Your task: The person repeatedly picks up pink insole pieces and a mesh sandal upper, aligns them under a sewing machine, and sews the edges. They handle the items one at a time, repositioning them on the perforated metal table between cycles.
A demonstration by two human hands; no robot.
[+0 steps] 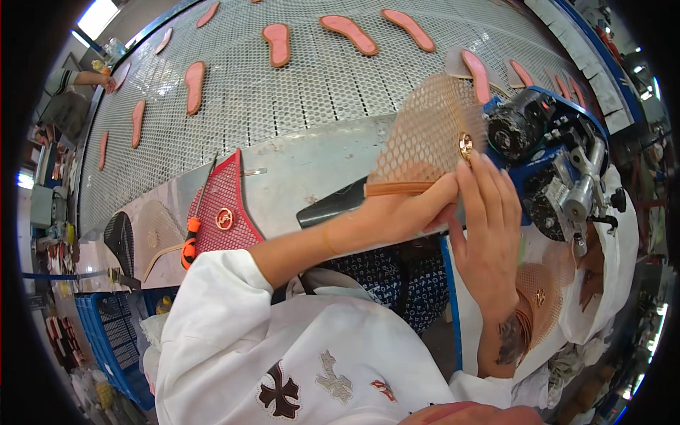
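A tan mesh shoe upper (418,138) with a brown bound edge is raised over the near edge of the bench. My left hand (404,212) pinches it by that lower edge, thumb and fingers closed. Against its right side lie the long, straightened fingers of my right hand (490,219), fingertips at the round gold ornament (465,146). The right hand's grip behind the mesh is partly hidden. Left of my forearm rests a red mesh upper (227,205) with a gold ring ornament. A screwdriver (190,243) with an orange and black handle lies along it.
Pink insoles (278,44) are spread over a perforated metal conveyor (241,92). A blue and black machine (545,156) stands close on the right, above more tan mesh uppers (549,297). Below left is a blue crate (106,333). Another person's hand (108,83) reaches in far left.
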